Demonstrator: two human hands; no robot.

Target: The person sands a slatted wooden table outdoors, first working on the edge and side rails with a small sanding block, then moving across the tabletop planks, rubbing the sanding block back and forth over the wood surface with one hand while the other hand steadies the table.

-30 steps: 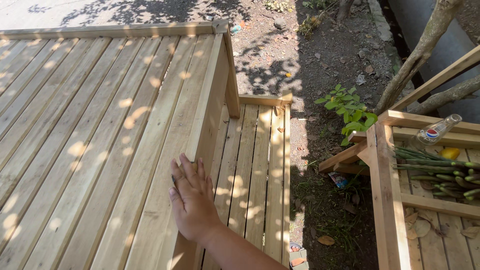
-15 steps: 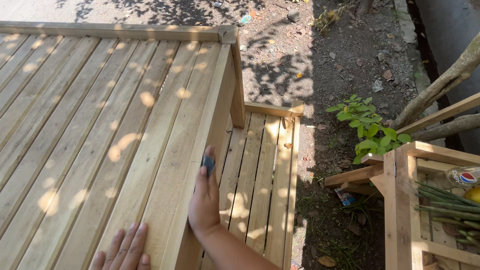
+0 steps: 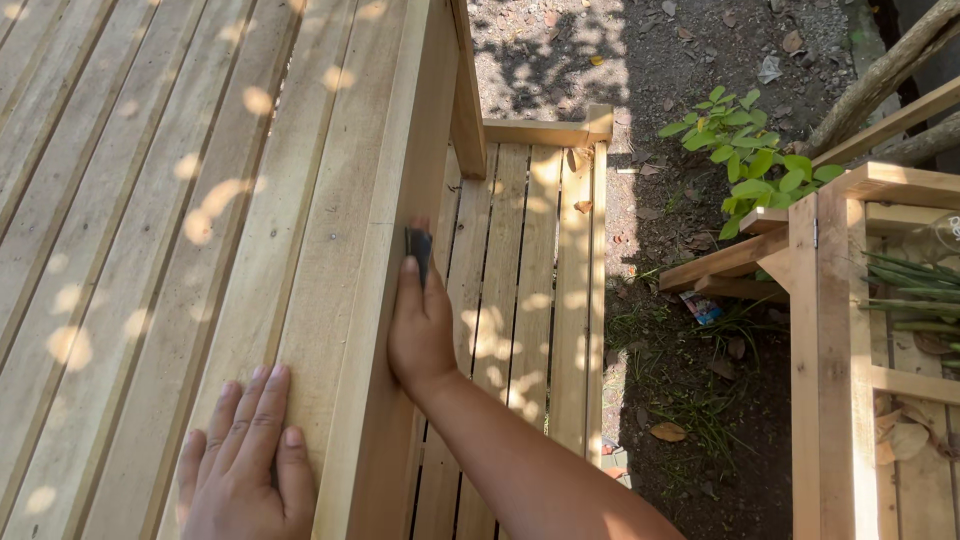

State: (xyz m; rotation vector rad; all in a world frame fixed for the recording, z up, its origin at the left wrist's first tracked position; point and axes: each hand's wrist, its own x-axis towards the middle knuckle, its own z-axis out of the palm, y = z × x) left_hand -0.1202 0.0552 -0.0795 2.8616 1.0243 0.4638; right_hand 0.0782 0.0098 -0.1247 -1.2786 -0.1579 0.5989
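The left half of the frame is filled by a large pale wooden bench (image 3: 200, 200) built of long parallel slats, dappled with spots of sunlight. To the right of its edge, lower in the scene, a smaller slatted wooden platform (image 3: 530, 270) of the same pale timber is seen in the centre of the frame, and beyond it a strip of dark bare soil (image 3: 680, 60) scattered with dry leaves runs down the right-centre. A wooden frame of light posts and rails (image 3: 835, 330) is seen at the right edge, with green stalks (image 3: 915, 290) lying on it, and a small green leafy plant (image 3: 745, 165) is seen in the upper right. The right hand (image 3: 422, 325) is pressed against the side edge of the bench in the centre of the frame, its forearm entering from the bottom; a small dark rectangular pad (image 3: 418, 250) is grasped between the thumb and fingers (image 3: 409, 268) and is held against that edge, just above the hand. The left hand (image 3: 245, 460) is laid flat on the top of the bench at the lower left, its fingers (image 3: 265, 400) released and spread, with nothing held.
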